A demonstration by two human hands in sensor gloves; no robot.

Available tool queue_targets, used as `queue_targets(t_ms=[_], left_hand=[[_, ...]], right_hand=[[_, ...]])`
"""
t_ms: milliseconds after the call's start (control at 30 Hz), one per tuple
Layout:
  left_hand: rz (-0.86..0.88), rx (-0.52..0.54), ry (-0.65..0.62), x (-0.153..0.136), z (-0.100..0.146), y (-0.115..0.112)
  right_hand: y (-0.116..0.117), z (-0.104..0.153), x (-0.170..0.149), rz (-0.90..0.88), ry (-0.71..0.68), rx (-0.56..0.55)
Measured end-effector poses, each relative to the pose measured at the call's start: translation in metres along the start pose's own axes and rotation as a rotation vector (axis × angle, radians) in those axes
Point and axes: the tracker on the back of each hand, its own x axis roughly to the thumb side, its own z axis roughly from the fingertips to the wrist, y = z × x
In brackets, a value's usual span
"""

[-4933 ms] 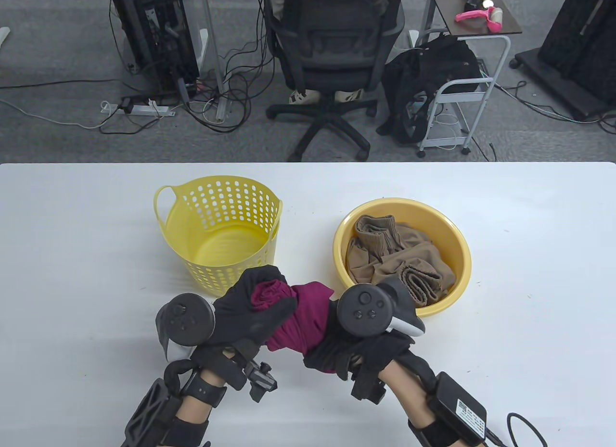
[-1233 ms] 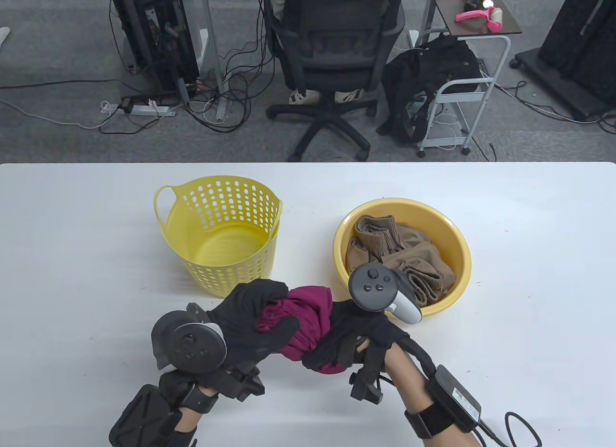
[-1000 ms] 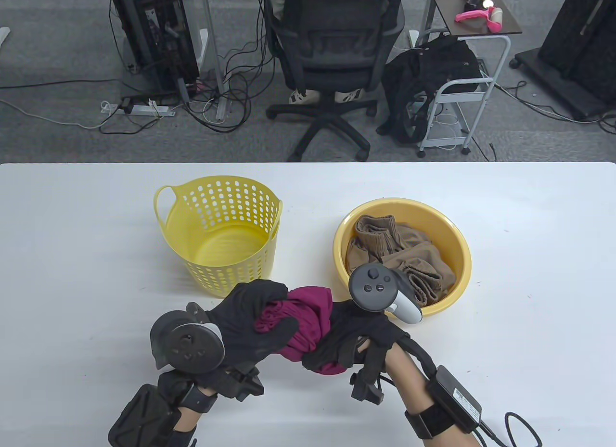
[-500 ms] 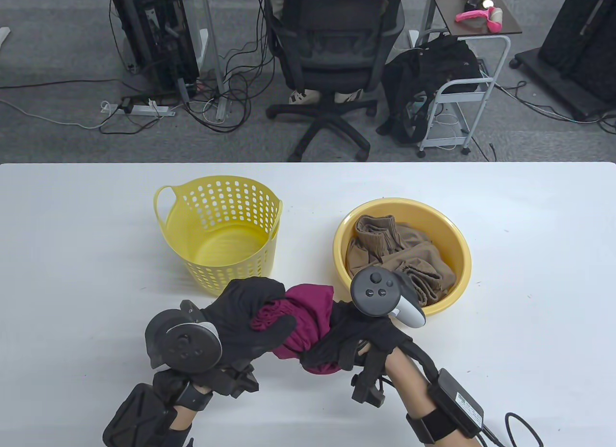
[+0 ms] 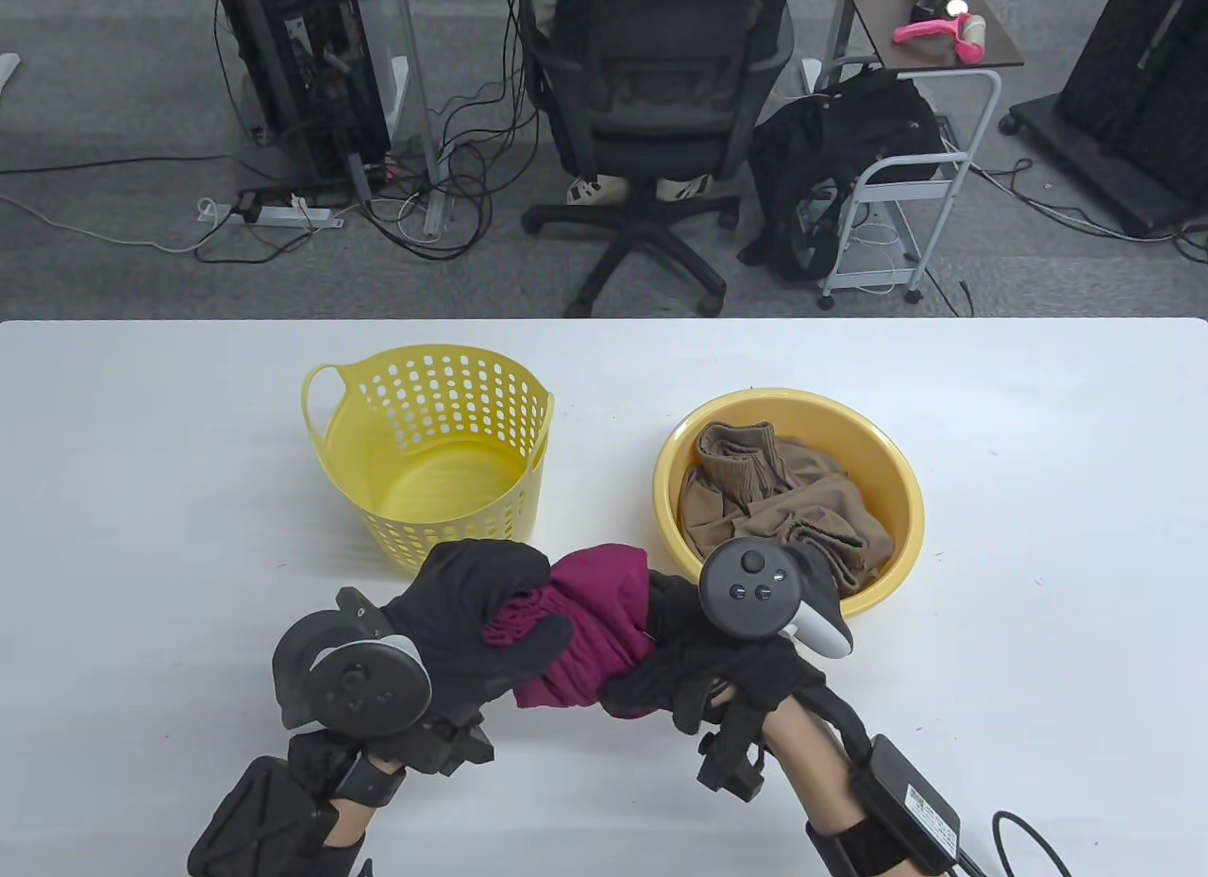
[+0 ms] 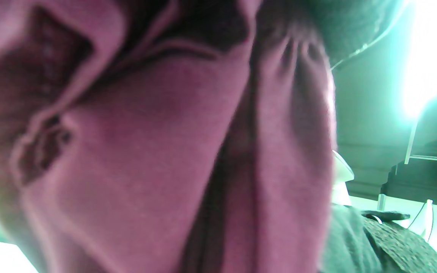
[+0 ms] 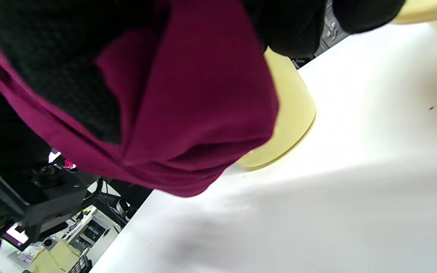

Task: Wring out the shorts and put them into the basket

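Observation:
Bunched maroon shorts (image 5: 590, 632) are held above the table's front middle between both gloved hands. My left hand (image 5: 472, 622) grips their left end, fingers curled round the cloth. My right hand (image 5: 703, 665) grips the right end. The maroon shorts (image 6: 165, 163) fill the left wrist view; in the right wrist view the maroon shorts (image 7: 188, 98) hang under my black fingers (image 7: 70, 68). The yellow perforated basket (image 5: 326, 438) stands just behind my left hand, with nothing in it. It shows as a yellow basket wall (image 7: 290, 113) in the right wrist view.
A yellow basin (image 5: 901, 499) holding brown shorts (image 5: 774, 509) sits right of the basket, close behind my right hand. Beyond the table's far edge are an office chair (image 5: 651, 131), a small cart (image 5: 906, 178) and cables on the floor.
Both hands have twisted the shorts further over the last seconds; the left hand dropped slightly left and down, the right tracker shifted right toward the basin. The grips held throughout.

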Motion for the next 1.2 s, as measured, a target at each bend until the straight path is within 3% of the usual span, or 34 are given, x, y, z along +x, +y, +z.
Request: queue_targets(t_ms=[433, 833, 1200], left_hand=[[-0.095, 0.006, 0.072, -0.01, 0.003, 0.018], [-0.142, 0.001, 0.124, -0.018, 0.001, 0.033], [-0.179, 0.019, 0.154, -0.023, -0.009, 0.056]], right_hand=[[-0.004, 0.02, -0.019, 0.259, 0.08, -0.159], [0.015, 0.036, -0.035, 0.489, 0.143, -0.258], [0.021, 0.039, -0.035, 0.516, 0.123, -0.291]])
